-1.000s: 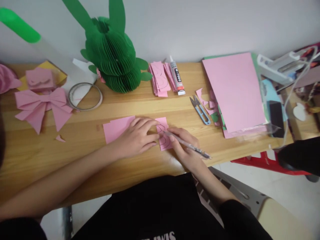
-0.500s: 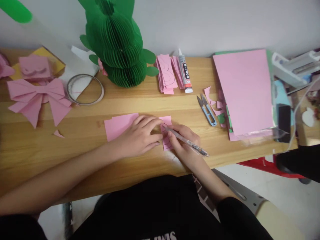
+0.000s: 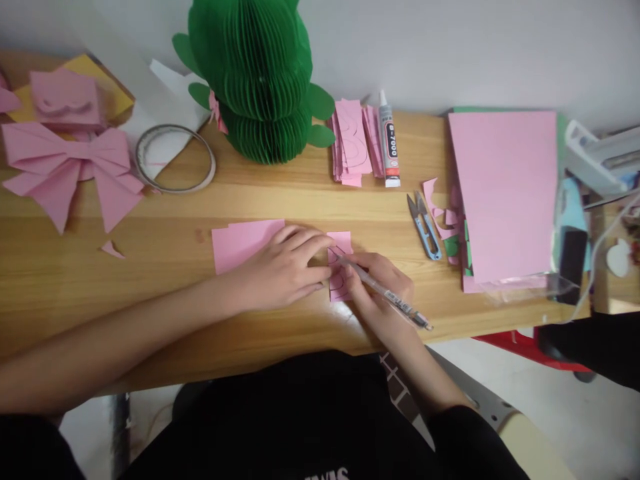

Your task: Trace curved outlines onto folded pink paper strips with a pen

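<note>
My left hand (image 3: 285,270) lies flat with fingers stretched, pressing down a small pink paper strip (image 3: 341,243) and covering part of a larger pink paper piece (image 3: 240,243). My right hand (image 3: 377,287) is closed around a clear pen (image 3: 387,293), whose tip touches the strip where curved lines are drawn. Both hands rest on the wooden table (image 3: 150,293) near its front edge.
A green honeycomb paper figure (image 3: 255,73) stands at the back. Beside it lie a stack of marked pink strips (image 3: 353,140), a glue tube (image 3: 389,140) and blue snips (image 3: 425,227). Pink sheets (image 3: 505,193) are at right, a pink bow (image 3: 65,167) and tape ring (image 3: 175,160) at left.
The view has shifted downward and slightly left, so things sit further right in frame. My right hand's pen tip has moved a little along the strip; my left hand stays pressed in place.
</note>
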Action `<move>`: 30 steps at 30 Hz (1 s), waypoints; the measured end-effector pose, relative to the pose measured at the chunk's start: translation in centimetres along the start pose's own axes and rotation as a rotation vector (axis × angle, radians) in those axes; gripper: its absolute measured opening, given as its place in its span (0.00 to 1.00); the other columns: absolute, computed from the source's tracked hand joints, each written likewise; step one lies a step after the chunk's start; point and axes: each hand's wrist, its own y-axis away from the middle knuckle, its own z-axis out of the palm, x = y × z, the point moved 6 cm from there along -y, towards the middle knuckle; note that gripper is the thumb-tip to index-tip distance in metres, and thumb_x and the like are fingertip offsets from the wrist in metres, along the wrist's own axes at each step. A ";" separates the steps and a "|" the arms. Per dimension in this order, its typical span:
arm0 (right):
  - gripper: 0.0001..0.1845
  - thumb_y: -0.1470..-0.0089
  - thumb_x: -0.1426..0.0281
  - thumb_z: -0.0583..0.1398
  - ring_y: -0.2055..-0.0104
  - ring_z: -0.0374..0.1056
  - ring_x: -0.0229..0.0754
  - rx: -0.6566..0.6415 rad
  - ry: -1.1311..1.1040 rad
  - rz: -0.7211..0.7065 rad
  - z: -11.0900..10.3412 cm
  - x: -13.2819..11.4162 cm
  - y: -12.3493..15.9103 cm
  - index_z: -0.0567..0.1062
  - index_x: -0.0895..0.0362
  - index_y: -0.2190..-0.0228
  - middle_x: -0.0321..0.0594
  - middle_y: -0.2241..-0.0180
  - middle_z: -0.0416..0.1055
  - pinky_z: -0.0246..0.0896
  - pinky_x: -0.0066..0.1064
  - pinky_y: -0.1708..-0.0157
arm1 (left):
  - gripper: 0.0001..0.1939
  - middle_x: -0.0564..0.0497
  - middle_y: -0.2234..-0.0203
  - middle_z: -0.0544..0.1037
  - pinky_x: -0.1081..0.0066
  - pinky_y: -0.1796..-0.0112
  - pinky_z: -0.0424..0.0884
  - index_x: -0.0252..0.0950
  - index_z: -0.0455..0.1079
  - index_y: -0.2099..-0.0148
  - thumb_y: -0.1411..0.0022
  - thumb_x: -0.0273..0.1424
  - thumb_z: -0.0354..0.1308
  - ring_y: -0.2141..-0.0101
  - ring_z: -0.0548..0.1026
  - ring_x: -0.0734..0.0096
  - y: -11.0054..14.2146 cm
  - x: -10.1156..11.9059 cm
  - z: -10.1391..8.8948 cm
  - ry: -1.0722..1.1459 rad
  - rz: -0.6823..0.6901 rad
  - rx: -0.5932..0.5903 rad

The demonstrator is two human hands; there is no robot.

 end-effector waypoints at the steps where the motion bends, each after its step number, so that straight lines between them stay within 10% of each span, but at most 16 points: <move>1: 0.08 0.38 0.71 0.59 0.62 0.79 0.43 -0.001 -0.002 0.001 0.0 0.0 0.0 0.79 0.53 0.60 0.40 0.64 0.82 0.76 0.36 0.61 | 0.12 0.44 0.44 0.71 0.54 0.45 0.58 0.40 0.77 0.60 0.28 0.32 0.52 0.46 0.66 0.54 0.0 0.0 0.0 0.009 -0.003 -0.001; 20: 0.14 0.34 0.64 0.55 0.58 0.79 0.45 0.082 -0.076 0.031 -1.0 1.0 1.5 0.77 0.51 0.52 0.41 0.58 0.82 0.75 0.36 0.59 | 0.11 0.45 0.43 0.71 0.55 0.44 0.58 0.42 0.77 0.55 0.29 0.32 0.52 0.44 0.67 0.55 0.1 0.0 0.2 -0.014 -0.011 -0.045; 30: 0.19 0.33 0.62 0.55 0.50 0.76 0.51 0.025 0.241 -0.304 0.0 0.4 5.3 0.72 0.53 0.45 0.45 0.55 0.82 0.69 0.44 0.54 | 0.12 0.41 0.46 0.71 0.52 0.46 0.60 0.41 0.77 0.50 0.29 0.34 0.54 0.46 0.65 0.51 0.0 -0.1 0.2 0.012 -0.013 -0.003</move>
